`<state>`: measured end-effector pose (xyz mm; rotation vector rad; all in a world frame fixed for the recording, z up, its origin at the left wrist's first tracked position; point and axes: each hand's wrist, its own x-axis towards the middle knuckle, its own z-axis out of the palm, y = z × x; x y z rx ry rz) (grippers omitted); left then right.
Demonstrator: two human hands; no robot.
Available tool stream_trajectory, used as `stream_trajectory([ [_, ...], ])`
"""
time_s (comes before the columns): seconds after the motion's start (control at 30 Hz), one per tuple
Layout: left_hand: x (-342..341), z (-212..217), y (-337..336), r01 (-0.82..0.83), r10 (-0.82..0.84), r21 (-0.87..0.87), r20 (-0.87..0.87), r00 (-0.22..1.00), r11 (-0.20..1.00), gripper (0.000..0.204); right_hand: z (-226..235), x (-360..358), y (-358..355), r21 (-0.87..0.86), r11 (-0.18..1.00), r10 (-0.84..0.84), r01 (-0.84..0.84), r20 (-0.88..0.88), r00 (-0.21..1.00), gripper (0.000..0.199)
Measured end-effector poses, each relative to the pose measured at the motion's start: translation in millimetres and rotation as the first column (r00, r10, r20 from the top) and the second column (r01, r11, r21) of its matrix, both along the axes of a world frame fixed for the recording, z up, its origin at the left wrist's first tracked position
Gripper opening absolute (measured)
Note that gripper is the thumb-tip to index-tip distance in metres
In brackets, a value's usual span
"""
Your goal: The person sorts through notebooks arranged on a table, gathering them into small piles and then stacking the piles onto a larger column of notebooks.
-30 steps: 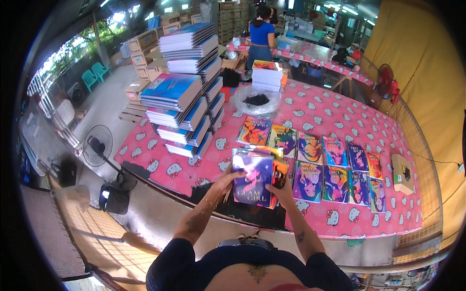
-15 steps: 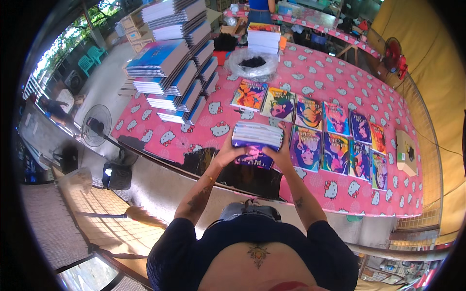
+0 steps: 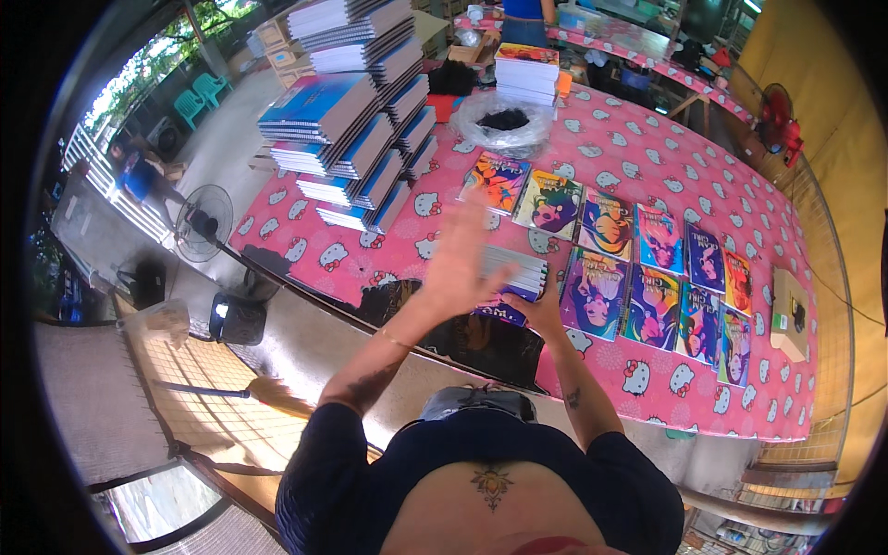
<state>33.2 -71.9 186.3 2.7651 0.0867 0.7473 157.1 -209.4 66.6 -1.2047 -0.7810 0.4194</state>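
A small stack of notebooks with purple illustrated covers sits at the near edge of the table, pale page edges facing up. My right hand grips its right side, thumb along the front. My left hand is raised over the stack's left part, fingers spread and blurred by motion, hiding some of it. To the right, two rows of colourful illustrated notebooks lie flat, among them a purple one beside my right hand and an orange-and-black one behind it.
Tall piles of spiral notebooks stand at the left on the pink patterned table. Behind are a clear plastic bag with black contents and another book stack. A cardboard box sits far right; a fan stands left.
My left hand has come off the stack and opened above it, while my right hand still holds the stack's right side. The whole view has shifted slightly.
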Motion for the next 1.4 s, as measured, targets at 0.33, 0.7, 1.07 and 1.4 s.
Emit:
stream_trajectory([
  [0.33,12,-4,26,0.230,-0.147,0.266,-0.298,0.943,0.936,0.067,-8,-1,-2,-0.049,0.999,-0.006,0.009,0.054,0.999,0.076],
  [0.7,-144,187,103,-0.031,-0.157,0.668,0.220,0.963,0.744,0.030,77,-30,53,0.104,0.649,0.636,-0.754,-0.619,0.461,0.077],
  [1.07,-157,218,317,-0.396,-0.031,0.728,0.495,0.868,0.560,0.050,332,-61,350,0.188,0.951,0.297,-0.244,-0.344,0.891,0.031],
  [1.4,-168,178,349,-0.208,0.064,0.539,0.274,0.960,0.816,0.065,314,-14,378,-0.230,0.967,-0.089,0.113,0.114,0.990,0.055],
])
